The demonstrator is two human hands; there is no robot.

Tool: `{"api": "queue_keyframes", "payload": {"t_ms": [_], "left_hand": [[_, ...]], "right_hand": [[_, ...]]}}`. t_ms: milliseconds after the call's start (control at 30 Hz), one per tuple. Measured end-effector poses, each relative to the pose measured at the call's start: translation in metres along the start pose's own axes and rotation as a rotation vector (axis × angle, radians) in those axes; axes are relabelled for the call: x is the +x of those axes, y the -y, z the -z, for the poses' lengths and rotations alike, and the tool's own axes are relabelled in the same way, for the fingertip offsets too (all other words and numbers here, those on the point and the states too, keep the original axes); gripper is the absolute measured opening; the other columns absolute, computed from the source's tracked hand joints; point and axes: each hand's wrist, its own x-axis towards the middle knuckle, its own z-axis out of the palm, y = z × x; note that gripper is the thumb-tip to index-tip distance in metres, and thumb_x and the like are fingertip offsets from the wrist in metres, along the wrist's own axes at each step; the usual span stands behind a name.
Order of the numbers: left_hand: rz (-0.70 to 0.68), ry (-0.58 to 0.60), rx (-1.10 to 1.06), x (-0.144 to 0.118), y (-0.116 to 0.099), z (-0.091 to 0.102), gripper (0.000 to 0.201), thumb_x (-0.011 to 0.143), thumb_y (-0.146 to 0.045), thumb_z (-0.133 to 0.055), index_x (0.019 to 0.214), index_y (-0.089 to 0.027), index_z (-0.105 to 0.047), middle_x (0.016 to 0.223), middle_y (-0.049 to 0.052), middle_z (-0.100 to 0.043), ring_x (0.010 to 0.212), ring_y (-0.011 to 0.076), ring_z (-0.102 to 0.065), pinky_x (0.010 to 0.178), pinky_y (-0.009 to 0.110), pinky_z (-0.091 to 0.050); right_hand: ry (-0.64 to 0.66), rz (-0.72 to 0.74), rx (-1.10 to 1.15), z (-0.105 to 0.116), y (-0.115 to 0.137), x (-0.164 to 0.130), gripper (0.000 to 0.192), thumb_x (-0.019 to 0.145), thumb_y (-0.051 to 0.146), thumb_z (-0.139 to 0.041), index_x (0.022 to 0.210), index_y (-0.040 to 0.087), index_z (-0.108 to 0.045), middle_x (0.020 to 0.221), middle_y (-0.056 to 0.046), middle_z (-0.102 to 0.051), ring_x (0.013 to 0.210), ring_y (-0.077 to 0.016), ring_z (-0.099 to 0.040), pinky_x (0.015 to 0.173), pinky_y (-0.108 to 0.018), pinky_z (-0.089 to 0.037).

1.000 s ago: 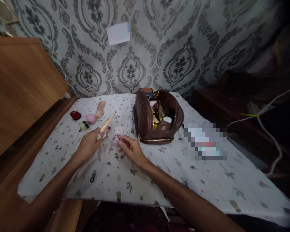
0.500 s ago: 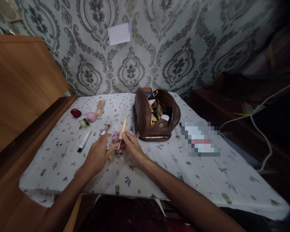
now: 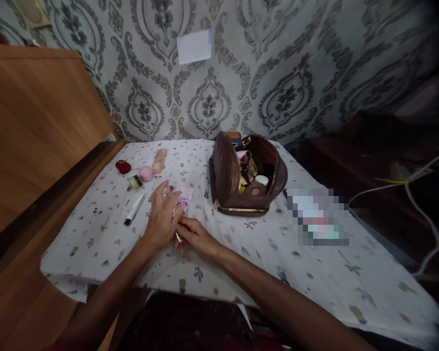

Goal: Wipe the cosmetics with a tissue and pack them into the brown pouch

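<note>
My right hand is closed around a slim cosmetic tube. Only the tube's shiny end shows; fingers hide the rest. Beside it, my left hand has its fingers stretched and apart, with its thumb close to my right fingertips; whether it touches the tube I cannot tell. Behind the hands lies a small white and purple packet, partly covered by my left fingers. A small red item shows just past those fingers. To the left, a white tube with a black cap lies flat.
An unzipped brown leather bag full of items stands at the back right. A beige tube, a pink round item, a yellow-green bottle and a dark red item lie back left. A blurred-out object lies right.
The tube in my right hand has swung down from pointing up and is now mostly hidden. My left hand has opened wider and reaches over toward the packet. The view has shifted slightly left.
</note>
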Motion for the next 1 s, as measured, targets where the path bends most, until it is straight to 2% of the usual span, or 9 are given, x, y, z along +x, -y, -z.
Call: {"api": "queue_keyframes", "payload": {"t_ms": [167,367,500,600,733,800,900,933,1000], "left_hand": [[0.161,-0.036,-0.060,0.019,0.023,0.016,0.026,0.095,-0.033,-0.048,0.111,-0.016,-0.061,0.107,0.011,-0.058,0.102,0.0235,-0.060,0.093,0.038,-0.049],[0.457,0.017,-0.200,0.026,0.052,0.028,0.032,0.089,-0.046,-0.053,0.104,-0.020,-0.063,0.073,-0.002,-0.058,0.057,0.0147,-0.053,0.055,0.025,-0.040],[0.455,0.022,-0.126,0.023,0.060,0.034,0.036,0.092,-0.049,-0.046,0.097,-0.019,-0.064,0.062,-0.003,-0.054,0.055,0.0151,-0.051,0.057,0.026,-0.038],[0.466,-0.051,-0.064,0.019,0.059,0.036,0.039,0.096,-0.049,-0.039,0.106,-0.018,-0.061,0.074,0.001,-0.062,0.068,0.0185,-0.058,0.066,0.028,-0.043],[0.300,-0.202,-0.105,0.001,0.043,0.031,0.036,0.101,-0.037,-0.029,0.114,-0.017,-0.057,0.105,0.009,-0.065,0.097,0.0214,-0.061,0.087,0.033,-0.046],[0.073,-0.128,-0.124,-0.011,0.032,0.023,0.035,0.101,-0.030,-0.029,0.112,-0.018,-0.060,0.103,0.009,-0.066,0.098,0.0210,-0.061,0.090,0.034,-0.047],[-0.221,0.093,-0.074,-0.024,0.023,0.011,0.032,0.098,-0.024,-0.035,0.110,-0.018,-0.064,0.100,0.011,-0.070,0.102,0.0235,-0.061,0.092,0.039,-0.046],[-0.237,0.138,-0.039,-0.025,0.023,0.009,0.032,0.097,-0.023,-0.036,0.110,-0.018,-0.064,0.099,0.011,-0.071,0.103,0.0246,-0.062,0.092,0.040,-0.045],[-0.134,0.164,0.035,-0.022,0.029,0.009,0.032,0.095,-0.023,-0.036,0.111,-0.019,-0.064,0.099,0.011,-0.072,0.105,0.0260,-0.062,0.094,0.043,-0.042]], "right_hand": [[0.024,0.026,-0.017,0.004,-0.001,0.000,0.057,0.083,0.059,-0.068,0.122,0.018,-0.064,0.068,0.004,-0.054,0.055,-0.0083,-0.051,0.048,-0.019,-0.040],[0.002,-0.050,-0.003,0.006,-0.010,0.002,0.058,0.078,0.044,-0.078,0.129,0.022,-0.063,0.072,0.003,-0.057,0.058,-0.0084,-0.055,0.048,-0.019,-0.039],[0.111,-0.098,0.048,0.007,-0.008,0.002,0.063,0.077,0.036,-0.079,0.135,0.023,-0.058,0.093,-0.002,-0.067,0.077,-0.0117,-0.065,0.059,-0.019,-0.047],[0.128,-0.097,0.106,0.008,-0.009,0.003,0.068,0.076,0.035,-0.080,0.137,0.022,-0.054,0.101,-0.005,-0.068,0.084,-0.0139,-0.067,0.065,-0.023,-0.052],[0.003,-0.112,0.131,0.010,-0.013,0.006,0.055,0.068,0.034,-0.085,0.115,0.018,-0.062,0.089,-0.001,-0.067,0.076,-0.0129,-0.066,0.062,-0.023,-0.052],[-0.045,-0.107,0.124,0.010,-0.014,0.007,0.049,0.063,0.033,-0.088,0.103,0.017,-0.064,0.082,0.002,-0.065,0.070,-0.0109,-0.063,0.059,-0.022,-0.050],[-0.075,-0.052,0.092,0.009,-0.012,0.008,0.041,0.058,0.029,-0.089,0.089,0.016,-0.065,0.074,0.005,-0.062,0.064,-0.0080,-0.057,0.058,-0.019,-0.046],[-0.081,-0.040,0.077,0.008,-0.012,0.007,0.037,0.058,0.027,-0.089,0.085,0.015,-0.066,0.073,0.005,-0.062,0.065,-0.0078,-0.056,0.060,-0.019,-0.046],[-0.089,-0.047,0.056,0.008,-0.011,0.007,0.034,0.060,0.027,-0.087,0.085,0.015,-0.068,0.075,0.004,-0.063,0.067,-0.0084,-0.057,0.061,-0.020,-0.045]]}}
